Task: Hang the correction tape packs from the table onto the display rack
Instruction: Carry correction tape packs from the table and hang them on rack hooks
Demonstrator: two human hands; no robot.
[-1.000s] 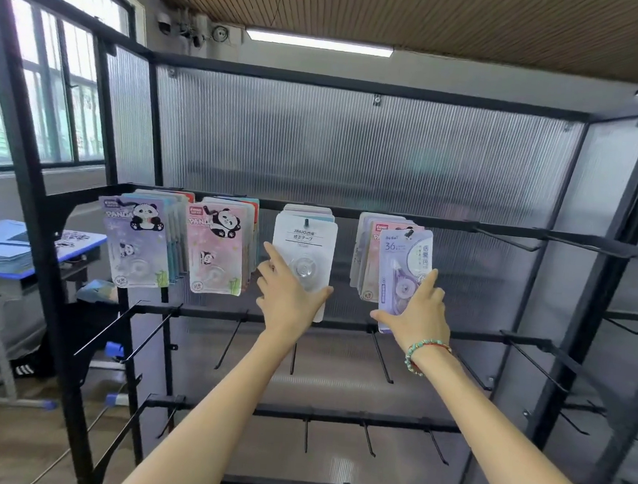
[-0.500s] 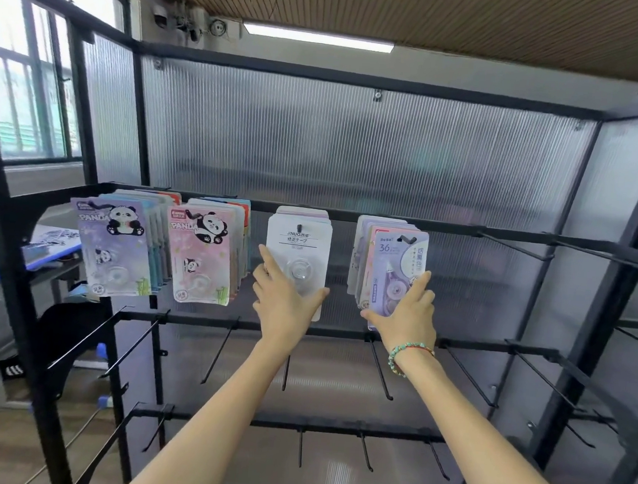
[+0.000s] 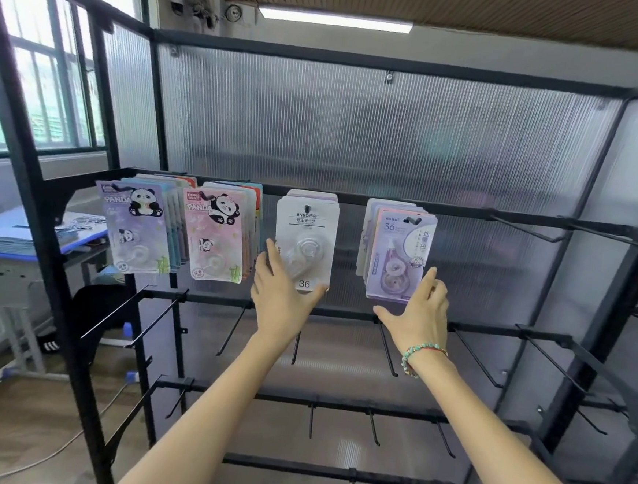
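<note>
Several stacks of correction tape packs hang from hooks on the top bar of the black display rack. From left: purple panda packs, pink panda packs, white packs and lilac packs. My left hand is raised with straight fingers touching the lower left of the front white pack. My right hand, with a beaded bracelet at the wrist, has straight fingers against the bottom right edge of the front lilac pack.
Bare hooks jut from the top bar at right and from the lower bars. Ribbed translucent panels back the rack. A blue table with more packs stands at left behind the rack post, below a window.
The lilac pack now hangs straight on its hook; my right hand has slid down to its bottom edge. My left hand has dropped lower on the white pack. The view moved closer.
</note>
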